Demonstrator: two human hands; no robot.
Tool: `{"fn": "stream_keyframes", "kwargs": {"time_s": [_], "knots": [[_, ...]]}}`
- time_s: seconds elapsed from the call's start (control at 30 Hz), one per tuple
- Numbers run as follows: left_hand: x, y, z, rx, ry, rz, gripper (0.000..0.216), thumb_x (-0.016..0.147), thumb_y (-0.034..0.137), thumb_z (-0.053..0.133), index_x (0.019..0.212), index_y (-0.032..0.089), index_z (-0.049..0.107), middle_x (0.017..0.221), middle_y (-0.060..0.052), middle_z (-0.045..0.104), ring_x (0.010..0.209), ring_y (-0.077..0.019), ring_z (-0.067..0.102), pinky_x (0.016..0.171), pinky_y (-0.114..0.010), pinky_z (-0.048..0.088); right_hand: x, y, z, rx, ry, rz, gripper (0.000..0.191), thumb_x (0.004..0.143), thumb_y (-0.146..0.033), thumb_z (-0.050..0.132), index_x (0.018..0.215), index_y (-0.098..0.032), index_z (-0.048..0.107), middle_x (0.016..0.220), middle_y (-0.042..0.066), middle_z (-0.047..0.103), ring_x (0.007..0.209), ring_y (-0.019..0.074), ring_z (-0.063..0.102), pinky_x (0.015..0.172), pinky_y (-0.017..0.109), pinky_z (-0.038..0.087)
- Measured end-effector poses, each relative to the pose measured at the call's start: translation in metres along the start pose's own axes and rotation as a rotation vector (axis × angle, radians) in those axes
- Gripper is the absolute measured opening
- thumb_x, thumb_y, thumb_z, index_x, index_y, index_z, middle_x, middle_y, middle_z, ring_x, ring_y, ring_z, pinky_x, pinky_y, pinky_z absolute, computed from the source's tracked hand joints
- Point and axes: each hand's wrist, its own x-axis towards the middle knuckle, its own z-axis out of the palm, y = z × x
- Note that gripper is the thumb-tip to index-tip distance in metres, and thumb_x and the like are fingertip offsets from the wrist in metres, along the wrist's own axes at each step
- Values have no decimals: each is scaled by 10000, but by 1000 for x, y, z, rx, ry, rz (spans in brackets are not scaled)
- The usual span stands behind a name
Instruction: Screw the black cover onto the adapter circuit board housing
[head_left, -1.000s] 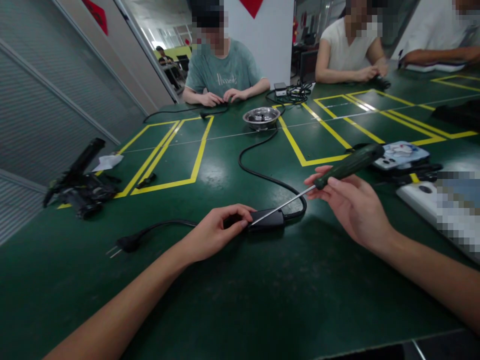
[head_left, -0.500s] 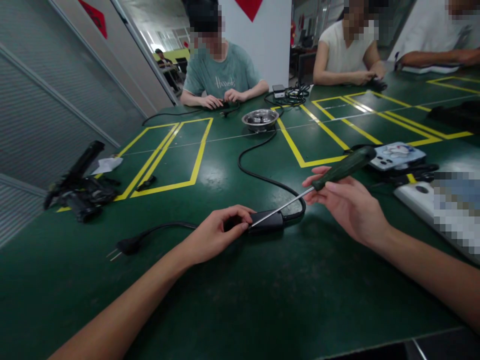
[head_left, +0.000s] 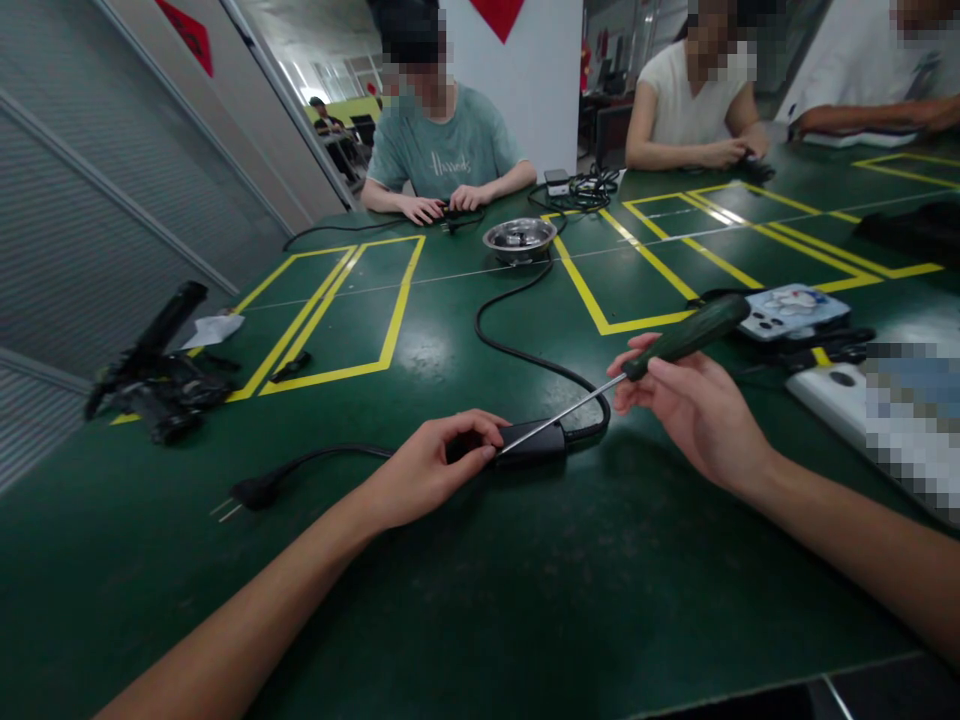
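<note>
A black power adapter lies on the green table, with a black cable running off toward a metal bowl and another lead ending in a two-pin plug at the left. My left hand is closed on the adapter's left end, pinning it down. My right hand grips a green-handled screwdriver; its long metal shaft slants down and its tip rests at the adapter's top, close to my left fingertips.
A metal bowl sits mid-table between yellow tape lines. Black tool parts are heaped at the left edge. A phone and a white device lie at the right. Three other people work with small parts on the far side.
Hardly anything has shifted; my right hand and the screwdriver have dropped slightly, and the tip stays on the adapter. The person opposite has moved their hands a little.
</note>
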Motion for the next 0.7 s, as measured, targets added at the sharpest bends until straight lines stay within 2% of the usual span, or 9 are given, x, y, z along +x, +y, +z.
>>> {"fn": "stream_keyframes", "kwargs": {"time_s": [0.13,0.27,0.4,0.47,0.57,0.7], "knots": [[0,0,0,0,-7,-2,123,918,257,526,961,180,613,1255,-79,609,1177,-233,567,1027,-432,437,-1,-1,-2,-29,15,-25,162,846,-223,625,1002,-216,672,908,31,666,704,152,625,691,335,523],[0,1,0,0,1,2,127,912,260,531,958,177,615,1251,-90,613,1175,-246,570,1021,-435,441,2,2,-5,-183,52,-93,111,837,-305,678,894,-210,688,799,16,657,664,151,612,662,326,518],[0,1,0,5,-2,4,121,914,254,527,961,181,613,1255,-81,611,1177,-241,567,1022,-436,437,3,3,-4,-360,106,-136,186,823,-387,696,813,-203,664,770,20,658,638,144,607,635,307,511],[0,1,0,9,-6,0,116,918,249,525,964,185,610,1257,-74,608,1176,-233,566,1023,-431,434,2,2,-1,-295,80,-114,180,835,-391,680,877,-220,641,824,17,665,640,140,608,638,313,518],[0,1,0,12,-5,-3,113,920,243,520,968,186,605,1256,-72,604,1173,-226,567,1023,-428,431,0,1,1,-78,2,-52,157,865,-328,634,995,-243,610,919,17,664,665,145,618,653,336,527],[0,1,1,16,4,2,113,915,239,517,959,182,604,1244,-76,610,1171,-227,568,1021,-431,434,0,2,-1,-49,-14,-28,123,843,-241,646,964,-223,633,918,20,662,673,143,617,652,330,522]]}}
